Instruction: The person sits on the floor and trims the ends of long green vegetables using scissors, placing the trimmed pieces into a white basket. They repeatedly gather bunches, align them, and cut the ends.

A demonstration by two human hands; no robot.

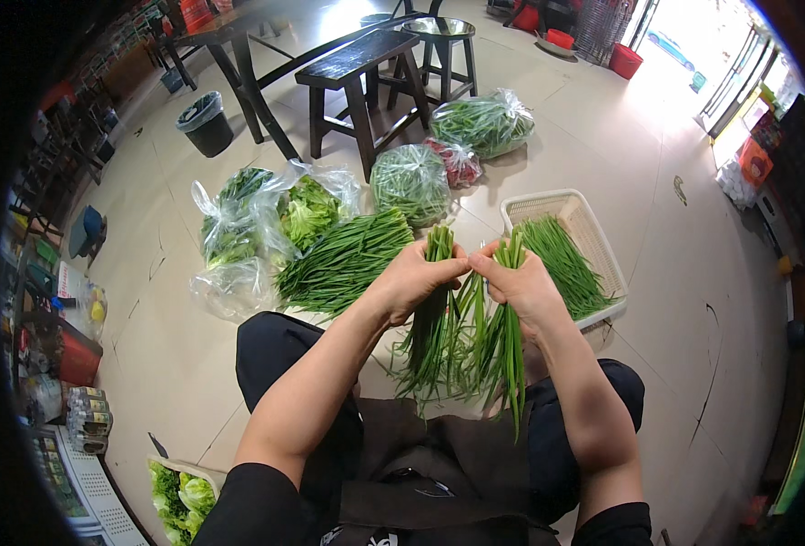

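Observation:
My left hand [419, 276] grips a bunch of garlic chives [431, 341] near its cut ends, the green leaves hanging down between my knees. In my right hand [515, 280] is a smaller bunch of chives [507, 355], also held by the stem end. The thumbs of both hands meet, or nearly meet, between the two bunches. To the left of my left hand lies a large pile of chives [351, 263] on the floor. Right of my right hand, a cream plastic basket [583, 228] holds more chives [563, 263] laid lengthwise. Loose leaves dangle beneath my hands.
Clear plastic bags of leafy greens [238, 211], green beans or similar pods [410, 181], red produce [455, 162] and more greens [481, 123] sit ahead. Beyond stand a dark wooden bench [358, 61], a round stool [440, 31] and a lined bin [206, 126]. Lettuce [194, 498] is at lower left.

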